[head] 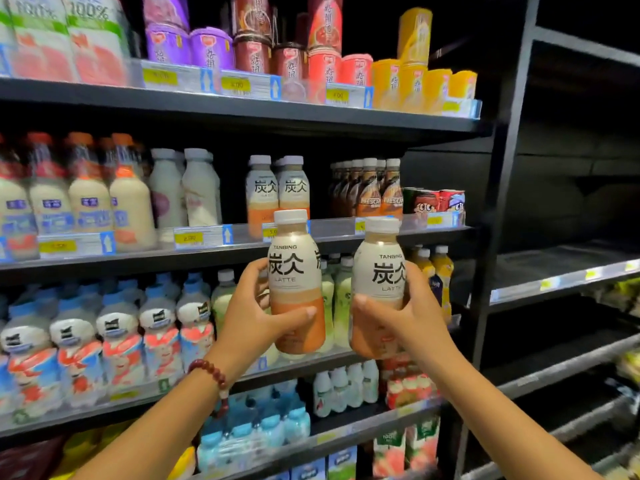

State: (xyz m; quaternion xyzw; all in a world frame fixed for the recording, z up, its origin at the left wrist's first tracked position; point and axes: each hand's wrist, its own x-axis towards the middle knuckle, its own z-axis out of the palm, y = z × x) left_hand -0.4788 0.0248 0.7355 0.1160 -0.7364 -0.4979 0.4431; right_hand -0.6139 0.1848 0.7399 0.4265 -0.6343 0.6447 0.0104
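bottles, two of them, are held up side by side in front of the drinks shelving. the left hand (252, 317) grasps one white-capped plastic latte bottle (294, 271), cream on top and orange below. its thumb lies across the orange band on the front and the other fingers wrap round the far left side. the right hand (408, 317) clasps a second latte bottle (379, 271) of the same make — thumb tip on the front where cream meets orange, remaining fingers curled behind the right flank. both stand upright, caps well above the fingers and bottoms showing just below the thumbs. a narrow gap runs between them, so they are near but not touching.

under the left fingers, round the wrist, sits a dark red beaded bracelet (211, 372). straight above those fingers, two matching shelf latte bottles (277, 188) stand on the black metal shelf rail (346, 233) with its yellow price tags, which passes just behind the two held caps. above the right fingers — further back on that same shelf — is a row of brown coffee bottles (377, 192). between the two thumbs, behind the gap, pale green drink bottles (337, 299) show on the next shelf down.
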